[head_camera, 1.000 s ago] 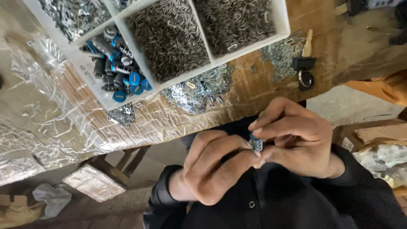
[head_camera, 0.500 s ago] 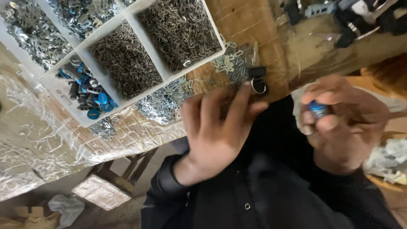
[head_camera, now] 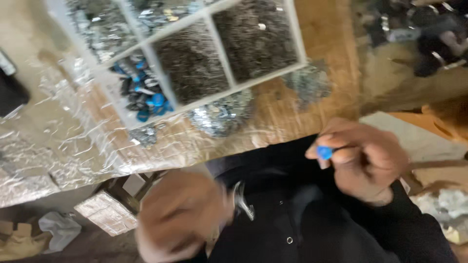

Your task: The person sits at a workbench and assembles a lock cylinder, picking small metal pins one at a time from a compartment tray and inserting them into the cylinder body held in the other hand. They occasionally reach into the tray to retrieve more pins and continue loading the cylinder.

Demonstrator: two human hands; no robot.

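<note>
My right hand (head_camera: 363, 158) is closed around a small blue-capped part (head_camera: 323, 152), held over my dark clothing near the table edge. My left hand (head_camera: 180, 219) is low at the bottom, heavily blurred; a small silvery metal piece (head_camera: 242, 199) shows at its fingertips. Its grip is too blurred to judge with certainty. Above both hands a white divided tray (head_camera: 225, 95) lies on the table, with compartments of small grey metal parts and one of blue and black parts (head_camera: 146, 95).
Loose piles of shiny metal pieces (head_camera: 222, 114) lie on the wooden table (head_camera: 321, 36) beside the tray. Crinkled clear plastic film (head_camera: 53, 146) covers the table's left side. Dark items (head_camera: 424, 34) sit at the top right. Cardboard and scraps lie on the floor below.
My left hand dropped from in front of the tray down toward the bottom of the view. My right hand keeps the blue part. The view shifted, so the tray sits more central.
</note>
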